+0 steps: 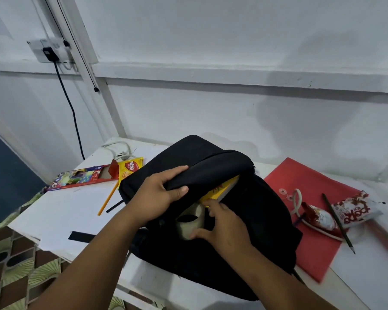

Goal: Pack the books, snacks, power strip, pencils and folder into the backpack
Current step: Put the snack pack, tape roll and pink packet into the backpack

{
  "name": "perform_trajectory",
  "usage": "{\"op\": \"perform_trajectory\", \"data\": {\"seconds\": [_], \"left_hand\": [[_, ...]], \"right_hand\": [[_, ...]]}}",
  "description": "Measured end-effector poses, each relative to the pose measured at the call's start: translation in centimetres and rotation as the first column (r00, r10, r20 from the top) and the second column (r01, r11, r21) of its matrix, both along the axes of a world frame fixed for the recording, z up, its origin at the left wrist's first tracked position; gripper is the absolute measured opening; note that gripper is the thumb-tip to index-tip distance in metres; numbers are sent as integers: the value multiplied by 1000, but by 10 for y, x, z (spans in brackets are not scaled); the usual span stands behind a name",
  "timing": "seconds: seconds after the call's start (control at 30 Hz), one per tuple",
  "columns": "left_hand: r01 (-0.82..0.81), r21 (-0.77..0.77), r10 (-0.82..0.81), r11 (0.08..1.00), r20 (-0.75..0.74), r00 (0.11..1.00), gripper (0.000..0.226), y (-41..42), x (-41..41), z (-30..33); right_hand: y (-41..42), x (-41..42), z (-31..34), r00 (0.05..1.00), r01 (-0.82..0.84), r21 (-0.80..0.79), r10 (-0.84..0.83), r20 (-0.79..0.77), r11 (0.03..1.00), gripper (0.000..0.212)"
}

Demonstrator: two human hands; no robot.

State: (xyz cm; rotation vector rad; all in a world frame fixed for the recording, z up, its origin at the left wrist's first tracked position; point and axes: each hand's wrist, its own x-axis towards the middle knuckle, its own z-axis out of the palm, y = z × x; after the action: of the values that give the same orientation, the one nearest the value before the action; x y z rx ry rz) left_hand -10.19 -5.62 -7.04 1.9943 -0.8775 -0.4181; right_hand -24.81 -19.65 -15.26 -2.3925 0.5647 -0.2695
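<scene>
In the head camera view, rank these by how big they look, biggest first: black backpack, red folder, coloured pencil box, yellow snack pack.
1. black backpack
2. red folder
3. coloured pencil box
4. yellow snack pack, partly hidden behind the backpack

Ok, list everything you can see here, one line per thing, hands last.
backpack: one, black, centre of table, mouth held open
book: one, yellow cover, partly inside the backpack mouth
coloured pencil box: one, red, flap open, left of backpack
loose pencil: one, orange-yellow, on table by the box
wafer pack: one, yellow, behind the box
power strip cable: one, white, far left corner
folder: one, red, flat, right of backpack
snack packets: two, red and white, on the folder
dark pencil: one, lying across the folder
table: one, white
left hand: grips the backpack flap
right hand: fingers on the book
</scene>
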Motion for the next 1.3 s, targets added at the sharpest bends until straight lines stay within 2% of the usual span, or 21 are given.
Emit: {"op": "perform_trajectory", "data": {"seconds": [0.07,0.17,0.2,0.3,0.37,0.47,0.53,0.7,0.87,0.93,1.0,1.07,1.17,1.3], "left_hand": [[0,-1,0,1000,-5,1000,53,2,1,-1],[0,-12,0,1000,-20,1000,52,5,3,-2],[0,-13,0,1000,-25,1000,52,5,3,-2],[-2,-9,2,1000,-31,1000,52,5,3,-2],[1,-2,-1,1000,-31,1000,52,5,2,-1],[1,-3,-2,1000,-66,998,51,6,2,-3],[0,15,2,1000,-91,996,51,5,2,-5],[48,133,-36,990,-96,995,59,1,-11,-22],[174,291,-198,941,57,979,64,-5,-26,-38],[155,199,-166,968,41,985,56,-8,-29,-38],[21,10,-21,1000,30,999,46,-10,-23,-31],[-105,-86,111,991,76,991,37,-11,-4,-22],[-178,-102,191,979,133,973,28,-13,38,-14],[-195,-59,201,979,115,973,21,-24,99,-16]], "right_hand": [[1,0,-7,997,6,18,-7,73,1000,49],[4,-1,-17,973,-155,22,149,176,988,16],[4,0,-19,964,-209,19,202,173,978,12],[3,4,-22,952,-305,-39,306,22,952,39],[0,4,-22,945,-326,-3,326,-38,945,48],[-7,-4,-19,952,-304,153,292,96,940,45],[-15,-12,-11,961,-249,196,217,171,948,37],[-46,-22,24,912,-126,175,45,409,976,27],[-80,-10,54,829,-95,87,30,559,992,25],[-91,3,60,837,-87,120,7,547,989,26],[-98,18,64,849,-81,149,-10,529,985,27],[-104,37,70,857,-76,175,-26,515,982,25],[-109,71,76,888,-56,184,-35,459,981,23],[-117,127,73,948,-32,99,-1,319,995,22]]}}
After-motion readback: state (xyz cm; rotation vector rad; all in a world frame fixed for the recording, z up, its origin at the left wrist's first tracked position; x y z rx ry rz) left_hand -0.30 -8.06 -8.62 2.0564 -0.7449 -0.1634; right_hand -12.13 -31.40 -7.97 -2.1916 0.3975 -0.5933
